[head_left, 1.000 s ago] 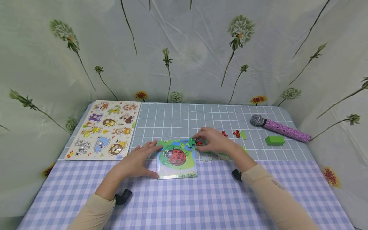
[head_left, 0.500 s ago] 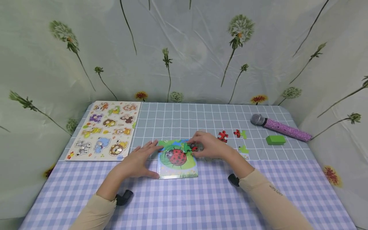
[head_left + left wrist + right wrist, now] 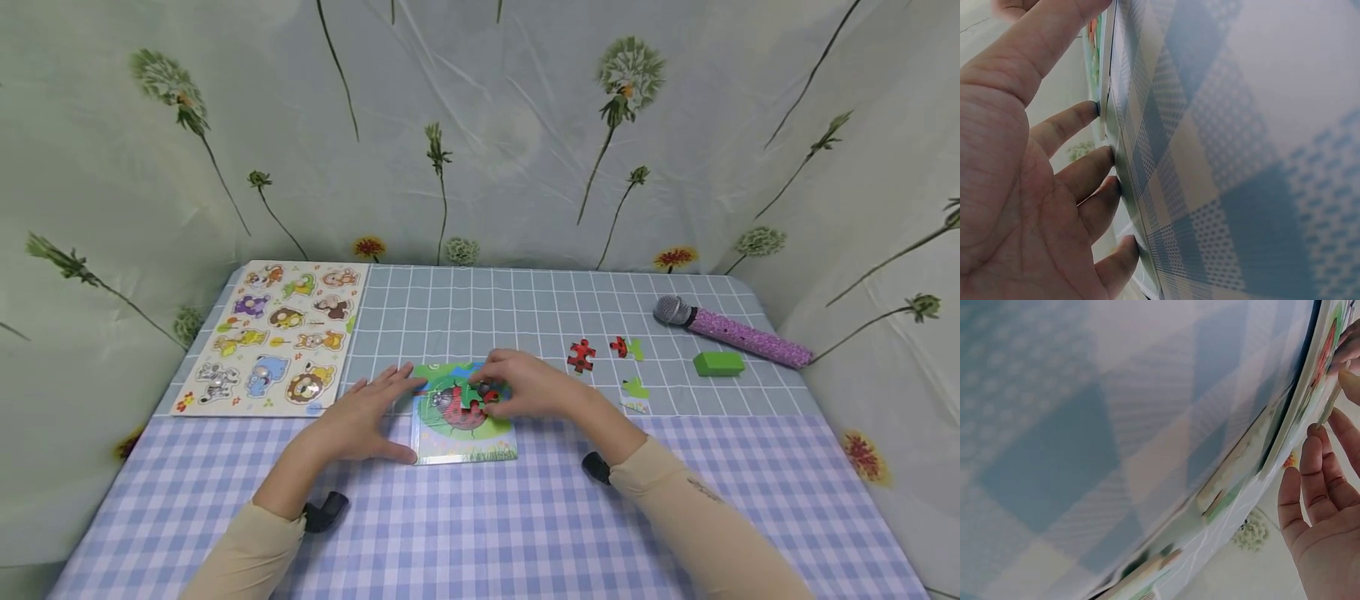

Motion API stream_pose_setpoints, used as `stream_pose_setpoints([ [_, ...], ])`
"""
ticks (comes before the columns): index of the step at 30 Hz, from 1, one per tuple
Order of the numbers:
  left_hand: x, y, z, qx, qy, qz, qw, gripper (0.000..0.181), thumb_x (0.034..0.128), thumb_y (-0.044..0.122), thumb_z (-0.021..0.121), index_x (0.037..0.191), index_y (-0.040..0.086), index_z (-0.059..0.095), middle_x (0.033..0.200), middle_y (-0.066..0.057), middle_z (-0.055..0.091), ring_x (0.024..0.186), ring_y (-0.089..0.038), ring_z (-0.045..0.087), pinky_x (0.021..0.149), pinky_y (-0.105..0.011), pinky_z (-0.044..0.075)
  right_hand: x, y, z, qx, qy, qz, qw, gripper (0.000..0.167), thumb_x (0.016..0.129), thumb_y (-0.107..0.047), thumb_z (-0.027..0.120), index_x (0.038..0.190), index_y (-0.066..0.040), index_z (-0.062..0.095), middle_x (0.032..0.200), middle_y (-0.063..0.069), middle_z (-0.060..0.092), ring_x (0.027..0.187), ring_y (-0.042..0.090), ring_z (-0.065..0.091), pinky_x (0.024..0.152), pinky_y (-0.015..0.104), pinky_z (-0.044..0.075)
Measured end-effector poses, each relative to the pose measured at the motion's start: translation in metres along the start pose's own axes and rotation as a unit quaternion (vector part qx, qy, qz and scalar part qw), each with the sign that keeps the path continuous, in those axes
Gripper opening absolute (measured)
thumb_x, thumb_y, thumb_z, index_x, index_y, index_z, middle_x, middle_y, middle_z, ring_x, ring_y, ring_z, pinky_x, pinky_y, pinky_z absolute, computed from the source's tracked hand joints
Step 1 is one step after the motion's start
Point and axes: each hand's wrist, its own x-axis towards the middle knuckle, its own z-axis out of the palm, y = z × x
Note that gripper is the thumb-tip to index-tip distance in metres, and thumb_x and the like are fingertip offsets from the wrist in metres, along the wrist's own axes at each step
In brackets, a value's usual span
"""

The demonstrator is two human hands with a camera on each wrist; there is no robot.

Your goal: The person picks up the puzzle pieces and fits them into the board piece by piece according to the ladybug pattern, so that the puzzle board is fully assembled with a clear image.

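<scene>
A ladybug jigsaw board (image 3: 450, 447) lies flat on the table in the middle of the head view. My left hand (image 3: 362, 419) rests at its left side, fingers spread, with the thumb at the lower left corner and the index finger at the upper left. In the left wrist view the same hand (image 3: 1029, 200) shows extended fingers. Over the board's upper right, my right hand (image 3: 528, 386) pinches a green and red jigsaw piece (image 3: 471, 395) between thumb and fingers. That piece (image 3: 1330, 405) appears thin and edge-on in the right wrist view.
Right of the board lie a red jigsaw piece (image 3: 581, 356), a red and green one (image 3: 619, 347) and a green and white one (image 3: 634, 392). Farther right are a green block (image 3: 718, 364) and a glittery microphone (image 3: 738, 333). An animal puzzle board (image 3: 258, 346) lies at the left.
My right hand has moved left with the jigsaw piece, from the board's upper right corner to over the ladybug picture. Loose pieces at the right have come into view. The left hand stays put.
</scene>
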Motion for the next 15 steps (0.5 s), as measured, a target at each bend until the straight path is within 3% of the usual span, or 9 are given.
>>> stream_pose_setpoints([
  [15,0.002,-0.001,0.001,-0.008,0.0,-0.002,1.0,0.11,0.0746,0.053,0.096,0.165,0.019,0.043,0.178,-0.015,0.026,0.165,-0.043,0.023,0.13,-0.074,0.018,0.019,-0.013,0.003,-0.009,-0.023,-0.015,0.9996,0.038,0.096,-0.022,0.081,0.132,-0.011,0.077,0.118,0.002,0.07,0.104,0.015,0.066,0.095,0.031,0.058],
])
